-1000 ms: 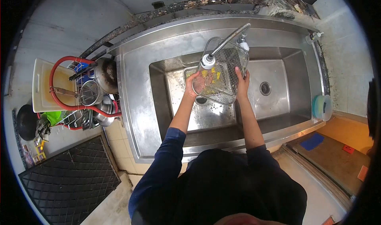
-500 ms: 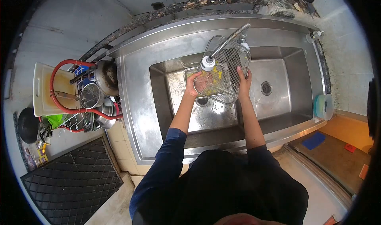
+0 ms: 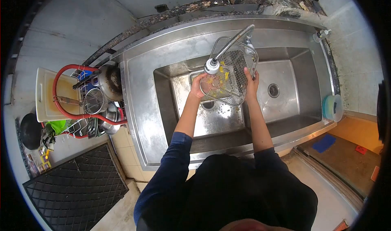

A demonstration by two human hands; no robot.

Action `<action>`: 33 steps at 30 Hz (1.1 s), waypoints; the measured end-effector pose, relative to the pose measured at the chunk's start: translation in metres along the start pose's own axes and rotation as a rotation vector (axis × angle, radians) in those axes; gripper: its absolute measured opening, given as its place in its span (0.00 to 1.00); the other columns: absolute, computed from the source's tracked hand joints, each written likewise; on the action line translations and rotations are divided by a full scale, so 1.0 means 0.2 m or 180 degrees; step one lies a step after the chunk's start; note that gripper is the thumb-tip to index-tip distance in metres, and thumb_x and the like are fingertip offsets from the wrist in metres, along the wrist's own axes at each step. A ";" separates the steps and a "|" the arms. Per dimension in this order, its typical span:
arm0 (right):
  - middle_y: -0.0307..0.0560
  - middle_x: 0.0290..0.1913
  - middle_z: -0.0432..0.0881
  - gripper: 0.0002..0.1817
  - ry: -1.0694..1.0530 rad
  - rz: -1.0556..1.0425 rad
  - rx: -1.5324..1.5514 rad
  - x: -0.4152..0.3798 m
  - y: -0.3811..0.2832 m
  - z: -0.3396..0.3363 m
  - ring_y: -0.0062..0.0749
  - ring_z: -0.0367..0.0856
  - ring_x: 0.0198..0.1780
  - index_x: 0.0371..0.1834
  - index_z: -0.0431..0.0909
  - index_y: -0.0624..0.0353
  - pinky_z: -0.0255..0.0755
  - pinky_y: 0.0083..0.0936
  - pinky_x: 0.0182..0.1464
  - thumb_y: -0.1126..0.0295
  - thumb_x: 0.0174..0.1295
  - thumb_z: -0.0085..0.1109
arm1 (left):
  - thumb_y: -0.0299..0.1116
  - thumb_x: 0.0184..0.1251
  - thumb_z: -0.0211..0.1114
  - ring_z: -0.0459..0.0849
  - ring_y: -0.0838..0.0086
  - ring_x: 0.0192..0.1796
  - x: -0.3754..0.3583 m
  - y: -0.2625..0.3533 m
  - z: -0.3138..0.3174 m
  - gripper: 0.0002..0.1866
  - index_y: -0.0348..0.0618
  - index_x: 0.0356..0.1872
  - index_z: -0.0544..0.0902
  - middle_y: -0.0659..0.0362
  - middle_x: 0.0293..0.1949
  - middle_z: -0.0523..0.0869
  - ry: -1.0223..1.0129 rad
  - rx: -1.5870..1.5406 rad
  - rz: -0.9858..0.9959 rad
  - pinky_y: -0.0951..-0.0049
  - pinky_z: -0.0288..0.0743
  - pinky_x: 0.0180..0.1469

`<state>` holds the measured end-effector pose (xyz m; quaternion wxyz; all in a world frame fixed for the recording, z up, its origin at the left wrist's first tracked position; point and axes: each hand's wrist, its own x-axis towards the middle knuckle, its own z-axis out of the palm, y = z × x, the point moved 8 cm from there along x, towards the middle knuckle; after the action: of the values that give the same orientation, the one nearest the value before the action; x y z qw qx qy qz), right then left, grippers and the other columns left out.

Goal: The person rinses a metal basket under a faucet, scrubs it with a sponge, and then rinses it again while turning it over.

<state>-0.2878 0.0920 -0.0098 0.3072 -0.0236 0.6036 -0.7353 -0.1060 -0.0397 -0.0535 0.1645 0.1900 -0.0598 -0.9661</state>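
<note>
A wire mesh basket [image 3: 236, 64] is tilted over the left basin of the sink, with my hands at its two sides. My left hand [image 3: 198, 87] grips the left side, close below the white faucet head [image 3: 211, 66]. Fingers of my right hand [image 3: 251, 85] are wrapped round the right edge. The faucet's flexible metal neck [image 3: 235, 43] arches across the basket from behind. Under the mesh, partly hidden, lies a rectangular metal tray [image 3: 193, 74] in the basin, and yellow pieces [image 3: 221, 70] show through the wires.
The steel sink [image 3: 140, 96] has a right basin [image 3: 285, 96] with a drain [image 3: 273, 90]. At its right corner stands a round plastic tub [image 3: 332, 108]. On the left, a dish rack holds a blackened pan [image 3: 110, 81], a strainer [image 3: 95, 101] and a cutting board [image 3: 44, 93], with a red hose [image 3: 56, 82] looped over it.
My hands and the basket stay nearly in place, with the basket shifting only slightly under the faucet. The whole view has moved a little.
</note>
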 end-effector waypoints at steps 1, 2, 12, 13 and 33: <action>0.58 0.60 0.71 0.49 0.0003 0.0004 0.0005 0.00 0.00 0.00 0.38 0.71 0.59 0.68 0.55 0.71 0.62 0.28 0.63 0.54 0.52 0.73 | 0.39 0.62 0.61 0.81 0.57 0.52 -0.01 0.02 0.02 0.23 0.36 0.55 0.75 0.50 0.49 0.82 0.0179 0.0304 0.0075 0.54 0.72 0.60; 0.58 0.60 0.71 0.49 0.0110 -0.0061 -0.0100 0.00 -0.02 -0.02 0.38 0.71 0.60 0.68 0.55 0.71 0.62 0.28 0.63 0.54 0.52 0.73 | 0.39 0.62 0.61 0.81 0.59 0.53 -0.03 0.03 0.04 0.24 0.38 0.56 0.75 0.50 0.50 0.81 0.0363 0.0603 0.0149 0.54 0.72 0.61; 0.58 0.59 0.73 0.49 0.0133 -0.0683 -0.0701 -0.01 -0.12 0.03 0.38 0.73 0.58 0.69 0.55 0.68 0.63 0.28 0.63 0.54 0.52 0.73 | 0.38 0.70 0.59 0.80 0.74 0.53 0.00 0.14 0.00 0.18 0.39 0.55 0.79 0.58 0.52 0.82 0.0934 0.2302 0.0264 0.74 0.75 0.54; 0.58 0.59 0.73 0.49 0.0131 -0.0684 -0.0698 -0.01 -0.12 0.04 0.38 0.73 0.58 0.69 0.55 0.68 0.63 0.28 0.63 0.54 0.52 0.73 | 0.38 0.70 0.59 0.80 0.74 0.53 0.01 0.15 0.00 0.18 0.39 0.55 0.79 0.58 0.52 0.82 0.0934 0.2304 0.0267 0.74 0.75 0.54; 0.57 0.58 0.74 0.49 -0.0272 -0.0972 -0.1165 -0.14 -0.20 0.17 0.38 0.76 0.56 0.70 0.53 0.65 0.69 0.30 0.58 0.57 0.51 0.74 | 0.44 0.50 0.77 0.71 0.67 0.60 -0.22 0.19 0.21 0.49 0.35 0.69 0.58 0.49 0.60 0.71 0.0992 0.3660 0.0603 0.70 0.64 0.59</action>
<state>-0.2684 0.0802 0.0452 0.2083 -0.2009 0.7027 -0.6500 -0.0722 -0.0584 0.0064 0.1276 0.3816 -0.5644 -0.7208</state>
